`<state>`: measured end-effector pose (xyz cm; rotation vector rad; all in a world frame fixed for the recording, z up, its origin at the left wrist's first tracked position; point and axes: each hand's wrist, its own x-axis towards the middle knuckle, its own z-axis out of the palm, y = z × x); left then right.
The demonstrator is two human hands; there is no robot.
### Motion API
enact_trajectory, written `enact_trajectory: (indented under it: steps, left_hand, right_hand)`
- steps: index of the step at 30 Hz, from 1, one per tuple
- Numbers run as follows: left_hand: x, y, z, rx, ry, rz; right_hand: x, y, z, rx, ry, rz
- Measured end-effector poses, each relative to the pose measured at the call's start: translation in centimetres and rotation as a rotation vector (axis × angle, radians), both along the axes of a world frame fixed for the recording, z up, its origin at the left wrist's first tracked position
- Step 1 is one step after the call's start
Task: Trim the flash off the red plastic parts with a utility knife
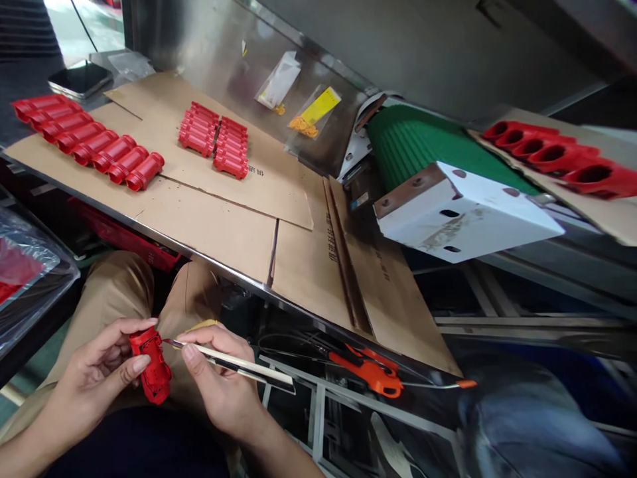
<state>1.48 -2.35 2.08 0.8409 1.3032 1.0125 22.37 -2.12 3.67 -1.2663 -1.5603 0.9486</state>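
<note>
Low at the left, my left hand (107, 372) is closed on a red plastic part (154, 372), with fingers at its upper end and thumb on its side. My right hand (223, 378) pinches a thin brush (239, 362) with a pale handle. The brush's dark tip is at the upper right side of the red part; whether it touches cannot be made out. Something yellow shows behind my right fingers. Several similar red parts (102, 139) lie in a row on the cardboard (219, 229), and more red parts (231, 146) form two stacks beyond.
Green conveyor belt (413, 143) with a white metal bracket (462, 212) stands right of the table. More red parts (552, 156) rest on cardboard there. An orange tool (373, 375) hangs below the table edge. A phone (79, 78) and yellow items in bags (316, 113) lie at the back.
</note>
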Motion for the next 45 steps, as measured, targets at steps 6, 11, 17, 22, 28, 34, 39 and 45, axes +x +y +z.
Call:
enact_trajectory:
  steps: [6, 11, 17, 22, 28, 34, 39, 45]
  left_hand:
    - [-0.3, 0.4, 0.3, -0.027, -0.037, 0.008]
    - [-0.5, -0.1, -1.0, 0.103, 0.051, -0.046]
    - [-0.8, -0.5, -1.9, 0.250, 0.157, -0.044]
    - [-1.6, 0.6, -1.9, 0.041, -0.068, -0.059]
    - [-0.7, 1.7, -0.9, -0.070, -0.288, 0.082]
    - [-0.4, 2.6, -0.3, -0.110, -0.354, 0.118]
    - [0.0, 2.5, 0.0, -0.130, -0.429, 0.127]
    - [0.0, 2.1, -0.5, -0.136, -0.429, 0.127]
  right_hand:
    - [0.8, 0.2, 0.0, 0.051, 0.002, -0.006]
    - [-0.1, 1.1, 0.5, -0.013, -0.107, 0.081]
    - [-1.0, 1.5, 0.4, 0.020, -0.210, 0.134]
    - [-0.4, 1.5, 1.3, 0.069, -0.268, 0.195]
    - [2.3, 2.4, 2.3, 0.044, -0.068, 0.567]
    - [3.2, 1.5, 0.8, 0.107, -0.260, 0.178]
    - [1.3, -0.6, -0.4, 0.357, -0.030, 0.302]
    - [0.3, -0.3, -1.7, 0.422, 0.067, 0.327]
